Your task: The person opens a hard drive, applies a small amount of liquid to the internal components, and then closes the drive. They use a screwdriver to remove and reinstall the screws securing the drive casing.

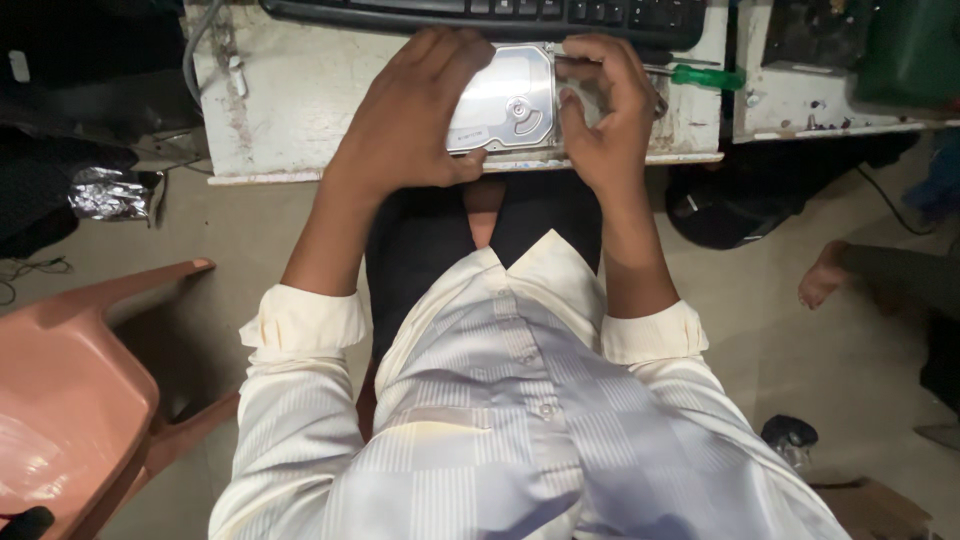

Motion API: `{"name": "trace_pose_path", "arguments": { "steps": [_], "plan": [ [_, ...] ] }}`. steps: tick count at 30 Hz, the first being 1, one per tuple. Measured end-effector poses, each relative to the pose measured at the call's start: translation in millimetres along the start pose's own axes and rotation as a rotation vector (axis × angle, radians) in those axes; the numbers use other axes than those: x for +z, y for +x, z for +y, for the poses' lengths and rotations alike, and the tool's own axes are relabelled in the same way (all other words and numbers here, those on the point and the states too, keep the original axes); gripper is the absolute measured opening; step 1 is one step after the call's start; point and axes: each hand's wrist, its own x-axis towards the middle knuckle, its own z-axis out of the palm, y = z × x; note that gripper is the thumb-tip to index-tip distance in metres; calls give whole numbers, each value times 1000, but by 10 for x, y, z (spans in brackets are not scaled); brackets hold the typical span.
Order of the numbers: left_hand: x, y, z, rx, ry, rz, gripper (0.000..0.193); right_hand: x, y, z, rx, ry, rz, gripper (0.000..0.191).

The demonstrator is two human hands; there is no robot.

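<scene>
A silver hard disk drive (512,100) lies on the white desk (290,110) near its front edge. My left hand (415,110) covers its left side, with the fingers over the top and the thumb at its lower edge. My right hand (605,110) grips its right side and also holds a screwdriver with a green handle (706,77), whose shaft runs under the fingers toward the drive.
A black keyboard (500,12) lies along the desk's far edge. A reddish plastic chair (80,380) stands at lower left. Crumpled foil (110,192) lies on the floor at left. Another person's bare foot (825,275) shows at right.
</scene>
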Motion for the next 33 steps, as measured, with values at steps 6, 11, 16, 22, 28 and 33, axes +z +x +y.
{"name": "trace_pose_path", "arguments": {
  "steps": [6,11,16,22,28,33],
  "plan": [
    [-104,137,115,32,101,16,95,-91,135,-275,-138,-291,-59,50],
    [-211,232,136,4,46,-17,97,-103,270,-389,-80,-271,-141,52],
    [-258,245,223,-21,98,5,102,-89,288,-428,-155,-334,-167,53],
    [-260,285,328,-17,97,-32,79,-82,240,-442,-239,-390,-176,46],
    [-114,194,365,9,128,69,70,-103,167,-411,-265,-389,-150,43],
    [-7,79,347,16,218,138,70,-65,192,-380,-355,-489,85,23]
  ]
}}
